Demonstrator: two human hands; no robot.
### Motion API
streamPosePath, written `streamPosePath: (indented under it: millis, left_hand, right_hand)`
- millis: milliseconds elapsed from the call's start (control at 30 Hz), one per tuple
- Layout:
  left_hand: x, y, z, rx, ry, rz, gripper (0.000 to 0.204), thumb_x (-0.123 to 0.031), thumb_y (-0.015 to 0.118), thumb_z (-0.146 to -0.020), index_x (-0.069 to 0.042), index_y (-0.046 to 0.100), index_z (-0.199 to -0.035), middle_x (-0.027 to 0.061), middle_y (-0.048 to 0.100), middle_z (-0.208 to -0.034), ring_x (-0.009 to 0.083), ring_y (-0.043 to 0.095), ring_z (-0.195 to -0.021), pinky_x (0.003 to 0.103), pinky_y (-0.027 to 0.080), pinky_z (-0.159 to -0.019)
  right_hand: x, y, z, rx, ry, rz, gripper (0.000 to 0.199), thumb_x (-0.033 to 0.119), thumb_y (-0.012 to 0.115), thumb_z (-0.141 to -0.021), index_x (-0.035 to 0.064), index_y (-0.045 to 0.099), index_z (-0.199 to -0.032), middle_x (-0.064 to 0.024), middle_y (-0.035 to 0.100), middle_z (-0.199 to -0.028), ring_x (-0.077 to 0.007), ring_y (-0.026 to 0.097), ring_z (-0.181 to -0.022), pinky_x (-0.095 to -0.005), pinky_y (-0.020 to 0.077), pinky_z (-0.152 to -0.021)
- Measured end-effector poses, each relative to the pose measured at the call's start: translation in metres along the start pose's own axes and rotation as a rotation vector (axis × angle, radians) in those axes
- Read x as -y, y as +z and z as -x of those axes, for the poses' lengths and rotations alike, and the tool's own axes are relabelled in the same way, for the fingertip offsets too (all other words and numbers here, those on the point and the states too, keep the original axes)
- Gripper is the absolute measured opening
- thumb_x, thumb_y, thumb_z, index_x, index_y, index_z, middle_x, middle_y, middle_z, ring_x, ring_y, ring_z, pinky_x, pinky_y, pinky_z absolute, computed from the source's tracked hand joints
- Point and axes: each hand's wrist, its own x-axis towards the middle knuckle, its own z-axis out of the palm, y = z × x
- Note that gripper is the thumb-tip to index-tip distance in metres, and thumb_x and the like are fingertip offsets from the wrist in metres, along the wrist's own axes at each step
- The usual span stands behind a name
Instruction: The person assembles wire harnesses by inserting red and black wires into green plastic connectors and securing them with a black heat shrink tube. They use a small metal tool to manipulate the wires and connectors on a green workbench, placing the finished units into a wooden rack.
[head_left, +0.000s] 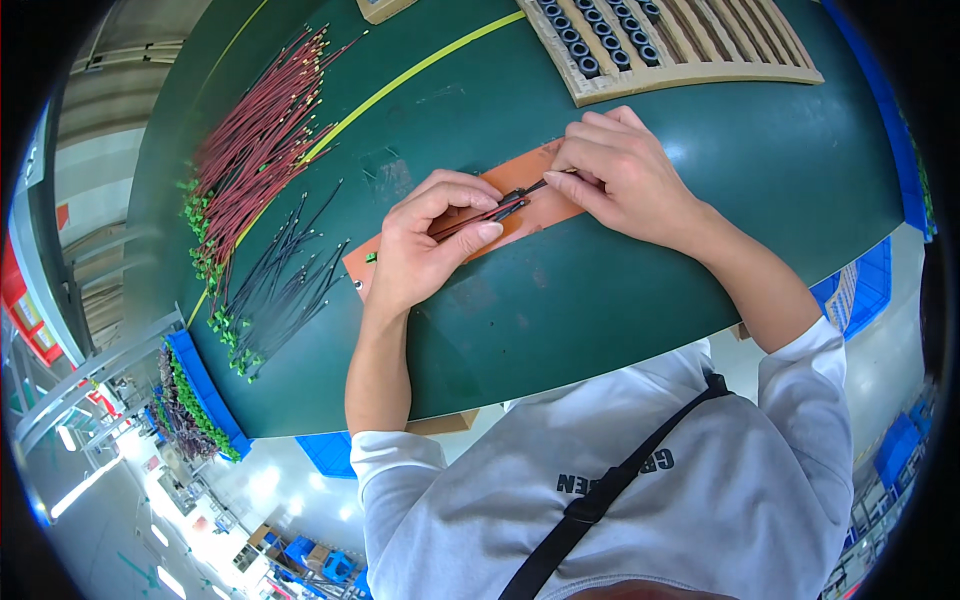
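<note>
My left hand (428, 240) pinches a thin pair of red and black wires (478, 216) against an orange flat board (520, 178) on the green table. At the wires' far end, my right hand (618, 170) grips a small black sleeve (535, 187) on them between fingertips. Both hands rest on the board, a few centimetres apart. The wires run under my left fingers, so their near end is hidden.
A fan of red wires with green connectors (255, 150) lies at the left, with black wires (280, 280) below it. A wooden tray with rows of black rings (640, 45) sits at the top. A blue bin of wires (195, 400) hangs off the table's left edge.
</note>
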Motion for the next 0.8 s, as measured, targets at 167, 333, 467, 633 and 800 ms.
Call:
streamPosePath:
  millis: [167, 333, 467, 633, 800]
  left_hand:
    - [0.004, -0.002, 0.002, -0.031, 0.019, 0.024, 0.02, 0.011, 0.077, -0.085, 0.005, 0.07, -0.103, 0.0134, 0.066, -0.108, 0.0197, 0.067, -0.097, 0.031, 0.058, -0.087]
    - [0.008, -0.006, 0.001, 0.004, 0.086, -0.044, 0.024, 0.012, 0.079, -0.082, 0.005, 0.07, -0.102, 0.0125, 0.066, -0.105, 0.0188, 0.067, -0.096, 0.031, 0.059, -0.086]
    - [-0.003, -0.002, -0.002, -0.012, -0.06, -0.015, 0.025, 0.009, 0.081, -0.081, 0.005, 0.071, -0.103, 0.011, 0.067, -0.104, 0.0177, 0.068, -0.095, 0.031, 0.06, -0.087]
    - [-0.006, 0.0, -0.003, -0.036, -0.087, -0.021, 0.022, 0.006, 0.081, -0.082, 0.004, 0.072, -0.101, 0.0087, 0.068, -0.1, 0.0158, 0.07, -0.091, 0.029, 0.062, -0.085]
    - [-0.012, 0.005, -0.005, -0.087, -0.138, -0.102, 0.015, 0.009, 0.076, -0.085, 0.004, 0.071, -0.098, 0.0078, 0.065, -0.1, 0.0149, 0.069, -0.09, 0.028, 0.062, -0.086]
  right_hand:
    - [0.0, 0.0, 0.0, -0.004, 0.008, 0.004, 0.014, 0.018, 0.072, -0.093, 0.0087, 0.066, -0.084, -0.0028, 0.06, -0.079, -0.0233, 0.058, -0.081, -0.0374, 0.0403, -0.079]
    - [-0.001, 0.003, 0.0, -0.032, -0.014, -0.017, 0.014, 0.017, 0.072, -0.093, 0.0088, 0.066, -0.083, -0.0029, 0.06, -0.079, -0.0234, 0.058, -0.081, -0.0377, 0.04, -0.079]
    - [0.0, 0.001, 0.001, -0.016, -0.011, 0.013, 0.013, 0.017, 0.072, -0.093, 0.0089, 0.066, -0.084, -0.0029, 0.06, -0.08, -0.0234, 0.058, -0.082, -0.0376, 0.0401, -0.079]
    - [0.0, 0.004, 0.002, -0.037, -0.044, 0.024, 0.012, 0.017, 0.071, -0.092, 0.0091, 0.065, -0.085, -0.0029, 0.06, -0.081, -0.0234, 0.059, -0.083, -0.0374, 0.0402, -0.08]
    - [-0.002, 0.005, 0.003, -0.058, -0.062, 0.027, 0.012, 0.015, 0.073, -0.092, 0.0086, 0.065, -0.086, -0.0033, 0.06, -0.081, -0.0231, 0.058, -0.083, -0.0369, 0.0401, -0.08]
